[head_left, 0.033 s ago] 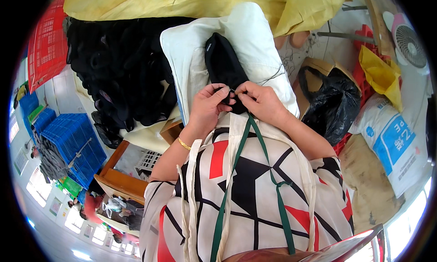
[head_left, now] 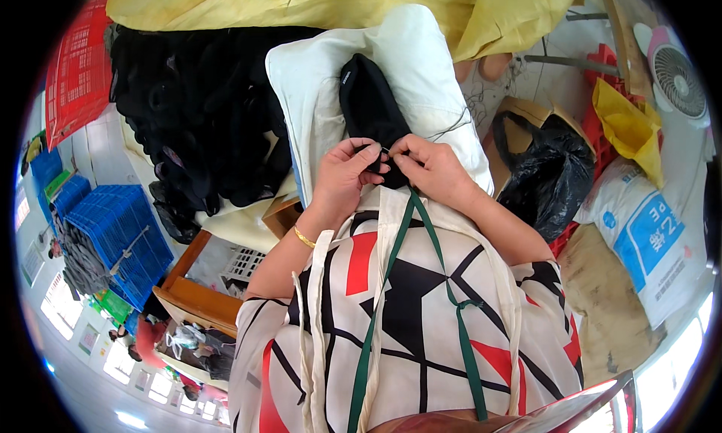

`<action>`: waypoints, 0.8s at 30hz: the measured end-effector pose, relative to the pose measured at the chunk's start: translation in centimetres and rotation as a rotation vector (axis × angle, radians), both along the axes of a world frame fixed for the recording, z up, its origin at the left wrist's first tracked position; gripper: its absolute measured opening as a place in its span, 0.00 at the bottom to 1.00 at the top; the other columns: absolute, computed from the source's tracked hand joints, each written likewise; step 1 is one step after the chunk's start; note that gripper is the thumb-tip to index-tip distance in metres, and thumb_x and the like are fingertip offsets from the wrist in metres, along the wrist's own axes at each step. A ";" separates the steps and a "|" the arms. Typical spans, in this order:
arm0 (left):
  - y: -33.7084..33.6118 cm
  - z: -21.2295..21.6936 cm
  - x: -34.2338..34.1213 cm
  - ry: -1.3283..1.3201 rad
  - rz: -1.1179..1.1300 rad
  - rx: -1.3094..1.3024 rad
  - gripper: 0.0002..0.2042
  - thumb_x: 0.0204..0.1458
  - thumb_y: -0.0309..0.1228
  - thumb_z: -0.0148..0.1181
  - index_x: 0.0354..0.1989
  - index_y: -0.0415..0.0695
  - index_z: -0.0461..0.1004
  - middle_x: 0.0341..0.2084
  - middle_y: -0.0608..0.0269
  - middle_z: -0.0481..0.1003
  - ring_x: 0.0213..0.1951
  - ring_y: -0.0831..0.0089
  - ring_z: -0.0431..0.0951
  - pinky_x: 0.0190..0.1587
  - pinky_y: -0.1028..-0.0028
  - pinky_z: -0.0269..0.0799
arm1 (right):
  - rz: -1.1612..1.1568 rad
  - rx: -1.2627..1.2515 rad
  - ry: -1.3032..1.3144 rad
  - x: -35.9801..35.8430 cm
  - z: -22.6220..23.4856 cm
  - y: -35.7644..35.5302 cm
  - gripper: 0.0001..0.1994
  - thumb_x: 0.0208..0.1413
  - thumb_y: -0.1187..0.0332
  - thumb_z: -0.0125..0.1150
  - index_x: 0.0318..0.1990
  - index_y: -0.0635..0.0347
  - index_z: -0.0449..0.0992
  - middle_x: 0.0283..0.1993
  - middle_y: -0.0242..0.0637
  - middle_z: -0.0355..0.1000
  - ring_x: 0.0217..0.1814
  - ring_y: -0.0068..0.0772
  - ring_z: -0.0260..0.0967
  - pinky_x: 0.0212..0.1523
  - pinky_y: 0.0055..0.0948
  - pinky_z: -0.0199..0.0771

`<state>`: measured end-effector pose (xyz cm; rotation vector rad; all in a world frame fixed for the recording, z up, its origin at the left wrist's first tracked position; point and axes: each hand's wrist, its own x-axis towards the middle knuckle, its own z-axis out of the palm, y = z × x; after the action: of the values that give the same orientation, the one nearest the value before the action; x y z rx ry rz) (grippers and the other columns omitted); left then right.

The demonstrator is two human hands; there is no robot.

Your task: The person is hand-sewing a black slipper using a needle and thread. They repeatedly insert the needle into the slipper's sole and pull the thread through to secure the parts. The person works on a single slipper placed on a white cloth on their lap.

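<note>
A black sock (head_left: 372,102) with a small pale mark near its toe lies lengthwise over a white cloth-covered cushion (head_left: 429,80) in front of me. My left hand (head_left: 350,166) pinches the sock's near end between thumb and fingers. Close against it, my right hand (head_left: 425,162) is closed in a pinch at the same edge. Something thin and light shows between the fingertips, too small to name. A dark thread (head_left: 455,125) curves over the cushion beside my right hand. The sock's nearest edge is partly hidden by my fingers.
A large heap of black socks (head_left: 203,110) lies left of the cushion. Yellow cloth (head_left: 323,4) spans the far side. At right are a black plastic bag (head_left: 553,177) in a carton, a white sack (head_left: 639,230) and a fan (head_left: 677,76). Blue crates (head_left: 128,237) stand left.
</note>
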<state>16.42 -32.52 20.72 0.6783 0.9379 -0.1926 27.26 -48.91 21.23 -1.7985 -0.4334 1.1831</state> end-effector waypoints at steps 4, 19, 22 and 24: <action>-0.3 -0.5 -0.4 -0.030 0.009 0.045 0.08 0.57 0.28 0.65 0.41 0.41 0.74 0.32 0.59 0.80 0.30 0.72 0.81 0.30 0.77 0.78 | -0.040 -0.021 0.174 -0.1 -0.1 0.3 0.06 0.63 0.69 0.55 0.41 0.61 0.73 0.23 0.32 0.71 0.24 0.18 0.68 0.26 0.24 0.69; -0.3 -0.6 -0.1 -0.043 -0.054 0.134 0.08 0.54 0.27 0.68 0.38 0.41 0.76 0.28 0.64 0.78 0.24 0.81 0.75 0.27 0.81 0.72 | -0.066 -0.062 0.362 0.4 -0.1 2.2 0.08 0.65 0.70 0.54 0.48 0.58 0.68 0.27 0.28 0.71 0.26 0.13 0.66 0.28 0.16 0.69; -0.4 -0.9 -0.3 -0.067 -0.061 0.157 0.08 0.54 0.26 0.68 0.38 0.40 0.75 0.27 0.64 0.78 0.23 0.82 0.75 0.26 0.82 0.71 | -0.078 -0.008 0.423 0.8 -0.5 1.7 0.15 0.61 0.73 0.56 0.55 0.58 0.64 0.31 0.29 0.72 0.27 0.16 0.67 0.30 0.18 0.71; -0.4 -1.0 -0.3 -0.070 -0.082 0.170 0.08 0.54 0.26 0.67 0.38 0.40 0.75 0.27 0.64 0.78 0.23 0.82 0.75 0.26 0.83 0.71 | -0.076 0.033 0.451 1.0 -0.5 2.0 0.19 0.59 0.74 0.57 0.57 0.58 0.62 0.32 0.30 0.72 0.28 0.17 0.68 0.31 0.19 0.72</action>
<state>16.12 -32.91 19.68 0.8761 0.8660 -0.1621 28.23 -46.92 20.75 -1.4478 -0.1195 1.4667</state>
